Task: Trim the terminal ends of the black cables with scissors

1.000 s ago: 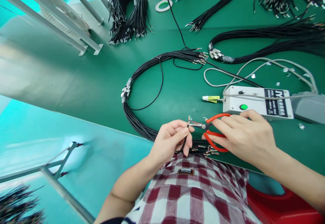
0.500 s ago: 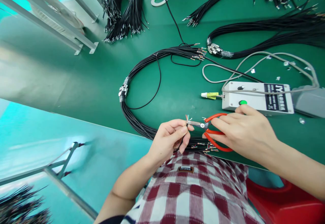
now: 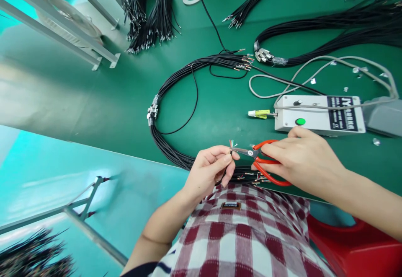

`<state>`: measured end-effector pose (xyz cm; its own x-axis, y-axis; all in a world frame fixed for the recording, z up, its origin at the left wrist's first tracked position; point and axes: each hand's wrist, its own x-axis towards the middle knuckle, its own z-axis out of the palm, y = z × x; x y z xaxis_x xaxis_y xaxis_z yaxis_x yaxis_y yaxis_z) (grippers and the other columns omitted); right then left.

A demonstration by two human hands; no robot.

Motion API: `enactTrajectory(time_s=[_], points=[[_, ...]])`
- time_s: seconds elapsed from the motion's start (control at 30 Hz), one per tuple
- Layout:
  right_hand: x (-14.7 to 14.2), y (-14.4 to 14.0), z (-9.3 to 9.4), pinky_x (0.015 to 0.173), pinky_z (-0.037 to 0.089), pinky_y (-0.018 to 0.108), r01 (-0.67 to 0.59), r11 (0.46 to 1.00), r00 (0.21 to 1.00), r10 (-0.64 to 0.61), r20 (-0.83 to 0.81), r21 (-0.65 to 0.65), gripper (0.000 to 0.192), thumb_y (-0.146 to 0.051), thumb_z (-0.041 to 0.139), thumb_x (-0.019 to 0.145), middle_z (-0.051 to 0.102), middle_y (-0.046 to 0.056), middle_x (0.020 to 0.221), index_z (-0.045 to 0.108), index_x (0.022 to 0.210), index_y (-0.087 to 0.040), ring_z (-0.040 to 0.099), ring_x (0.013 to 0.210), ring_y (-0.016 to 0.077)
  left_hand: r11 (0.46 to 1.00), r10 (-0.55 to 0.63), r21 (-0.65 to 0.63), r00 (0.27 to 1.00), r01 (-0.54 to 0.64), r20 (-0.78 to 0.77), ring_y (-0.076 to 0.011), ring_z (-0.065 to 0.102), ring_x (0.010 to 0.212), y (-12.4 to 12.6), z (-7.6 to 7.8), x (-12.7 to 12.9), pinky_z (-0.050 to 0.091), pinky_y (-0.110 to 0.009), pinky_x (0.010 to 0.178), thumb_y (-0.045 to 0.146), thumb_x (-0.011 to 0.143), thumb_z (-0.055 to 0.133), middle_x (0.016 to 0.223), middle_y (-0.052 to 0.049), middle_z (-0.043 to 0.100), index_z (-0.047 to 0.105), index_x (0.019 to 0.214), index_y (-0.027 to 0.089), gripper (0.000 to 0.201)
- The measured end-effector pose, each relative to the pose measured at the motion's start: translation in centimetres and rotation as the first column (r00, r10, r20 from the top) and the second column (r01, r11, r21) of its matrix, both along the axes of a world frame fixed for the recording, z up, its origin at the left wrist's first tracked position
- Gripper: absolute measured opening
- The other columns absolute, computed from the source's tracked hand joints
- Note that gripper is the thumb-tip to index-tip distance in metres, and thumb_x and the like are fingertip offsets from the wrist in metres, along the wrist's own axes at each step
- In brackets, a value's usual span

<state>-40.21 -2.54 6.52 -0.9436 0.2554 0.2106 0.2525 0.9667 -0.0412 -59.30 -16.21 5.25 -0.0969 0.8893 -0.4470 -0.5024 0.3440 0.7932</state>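
1. Head cam view, looking down at a green bench. Left hand is pinched shut on the end of a black cable, with a little fan of coloured cores sticking up past the fingertips.
2. Right hand is wrapped around the red-handled scissors, fingers through the loops. The blades point left and their tips sit right at the cable end, just below the cores. I honestly can't tell if the blades are touching the jacket or just beside it.
3. That cable end is close to the near edge of the bench, just above the checked shirt. More stripped ends lie under the hands.
4. If you're trimming like this, my take: keep the pinch close to the cut so the end doesn't wobble, but keep the thumb clear of the tips.
5. Use the tip of the blades, small bite, square to the cable. Going in at an angle looks like an easy way to nick the thin cores.
6. Other stuff around: a big loop of black cables behind the hands, and a white box with a green button almost touching the right knuckles. Watch that you don't bump it.
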Motion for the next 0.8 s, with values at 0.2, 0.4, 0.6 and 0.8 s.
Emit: enactTrajectory(time_s=[0.2, 0.4, 0.6, 0.8], points=[[-0.2, 0.1, 0.1, 0.067, 0.025, 0.034, 0.043, 0.999, 0.996, -0.044, -0.076, -0.012, 0.043, -0.039, 0.048, 0.101, 0.06, -0.001, 0.052, 0.056, 0.063, -0.021, 0.041, 0.048, 0.0148, 1.0, -0.008, 0.0, 0.999, 0.008, 0.043, -0.0044, 0.044, 0.035, 0.1, 0.0, -0.1, 0.019, -0.019, 0.038, 0.036, 0.088, 0.068, 0.055, 0.002, 0.058, 0.063, 0.089, 0.012, 0.025], [-0.7, 0.1, -0.2, 0.069, 0.027, 0.034, 0.096, 0.994, 0.987, -0.102, -0.121, -0.056, 0.038, -0.048, 0.055, 0.095, 0.068, 0.0, 0.061, 0.061, 0.07, -0.02, 0.055, 0.054, 0.0156, 0.999, -0.046, 0.024, 0.981, 0.042, 0.189, -0.0057, 0.047, 0.036, 0.1, -0.2, -0.7, 0.025, -0.018, 0.038, 0.034, 0.088, 0.068, 0.057, 0.001, 0.059, 0.062, 0.087, 0.012, 0.023], [-1.0, -0.5, -0.7, 0.071, 0.028, 0.035, 0.055, 0.996, 0.993, -0.046, -0.113, 0.075, 0.035, -0.044, 0.058, 0.094, 0.069, 0.0, 0.062, 0.061, 0.07, -0.019, 0.059, 0.055, 0.0157, 0.998, -0.014, 0.056, 0.972, 0.001, 0.235, -0.005, 0.046, 0.036, 0.0, -0.6, -0.8, 0.027, -0.017, 0.039, 0.028, 0.091, 0.065, 0.056, 0.001, 0.059, 0.063, 0.088, 0.012, 0.017], [-1.3, -0.3, -0.6, 0.07, 0.026, 0.034, 0.041, 0.996, 0.996, -0.035, -0.078, 0.077, 0.036, -0.043, 0.056, 0.096, 0.067, 0.0, 0.059, 0.061, 0.07, -0.019, 0.057, 0.053, 0.016, 0.999, -0.04, 0.046, 0.966, 0.029, 0.256, -0.0049, 0.046, 0.037, -0.2, -0.6, -0.9, 0.028, -0.017, 0.038, 0.029, 0.092, 0.064, 0.057, 0.001, 0.058, 0.063, 0.088, 0.012, 0.017]])
